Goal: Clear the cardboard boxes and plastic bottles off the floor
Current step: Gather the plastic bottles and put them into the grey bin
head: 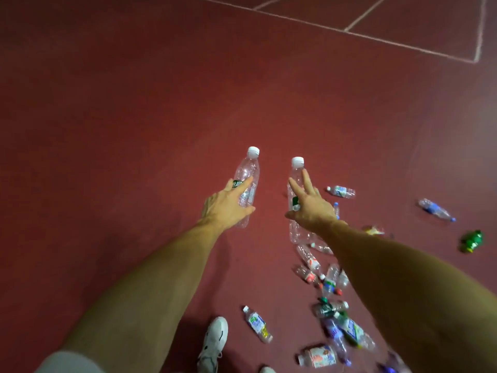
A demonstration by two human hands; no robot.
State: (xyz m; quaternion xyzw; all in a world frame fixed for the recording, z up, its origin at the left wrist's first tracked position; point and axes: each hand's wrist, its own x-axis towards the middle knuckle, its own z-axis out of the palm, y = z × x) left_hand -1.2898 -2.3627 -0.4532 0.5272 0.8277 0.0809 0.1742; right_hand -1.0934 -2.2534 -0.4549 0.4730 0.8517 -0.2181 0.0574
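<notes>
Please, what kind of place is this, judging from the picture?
Probably a sports court or running track: the floor is a dark red, rubbery-looking surface with white painted lines, and empty plastic bottles lie scattered on it.

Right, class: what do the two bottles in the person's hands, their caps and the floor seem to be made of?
Left-hand bottle and right-hand bottle: thin clear plastic, glossy; the red floor shows through and the walls look dented. Their caps: opaque white, smooth, probably harder plastic. Floor: dark red, matt; perhaps rubber or a painted coating, the look leaves it open.
</notes>
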